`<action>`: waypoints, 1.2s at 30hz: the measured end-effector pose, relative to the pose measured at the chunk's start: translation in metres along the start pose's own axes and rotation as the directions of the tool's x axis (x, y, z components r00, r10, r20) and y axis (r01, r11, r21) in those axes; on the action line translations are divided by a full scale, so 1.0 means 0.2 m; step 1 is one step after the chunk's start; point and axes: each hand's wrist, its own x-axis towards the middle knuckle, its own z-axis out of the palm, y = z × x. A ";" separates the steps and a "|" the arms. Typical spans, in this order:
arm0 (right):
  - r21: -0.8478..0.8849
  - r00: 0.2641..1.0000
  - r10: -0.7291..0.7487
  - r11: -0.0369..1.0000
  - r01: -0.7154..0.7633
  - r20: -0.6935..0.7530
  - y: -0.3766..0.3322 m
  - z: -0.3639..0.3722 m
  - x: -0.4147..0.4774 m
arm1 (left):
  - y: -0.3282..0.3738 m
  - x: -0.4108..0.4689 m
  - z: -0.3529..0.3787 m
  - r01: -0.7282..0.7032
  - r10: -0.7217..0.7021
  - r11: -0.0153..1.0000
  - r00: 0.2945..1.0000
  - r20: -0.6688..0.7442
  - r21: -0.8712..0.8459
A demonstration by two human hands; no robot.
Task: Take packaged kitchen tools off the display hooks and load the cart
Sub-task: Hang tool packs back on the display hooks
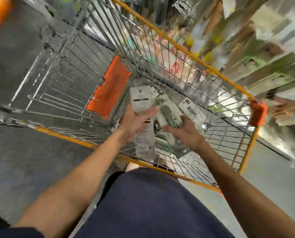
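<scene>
The left hand (134, 121) grips a white carded package (142, 99), thumb across its face and fingers curled behind it, so the card sticks out past the fingertips toward the far end of the cart. A long barcoded card (144, 146) hangs below the same hand; blur makes it impossible to tell whether it belongs to that pack or is a second one. Just beside it, the right hand (186, 133) holds a green-handled tool pack (169, 115), fingers wrapped round its near end, the pack angled up between the two hands. Both hands and their packs are over the basket of a wire shopping cart (66, 136) with an orange rim, above its floor and not resting on it. Another carded pack (192, 109) lies in the basket just beyond the right hand. An orange seat flap (109, 88) stands against the wire to the left. Grey floor (14, 160) surrounds the cart. The display shelves (263, 48) on the right are smeared by motion, their goods unreadable, and a dark garment (152, 203) covers the cart's near edge.
</scene>
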 end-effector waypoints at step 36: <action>0.137 0.455 -0.225 0.760 0.635 -0.862 1.35 -1.22 -2.62 | 0.14 -1.95 2.42 -0.561 0.396 0.827 0.603 0.693 0.016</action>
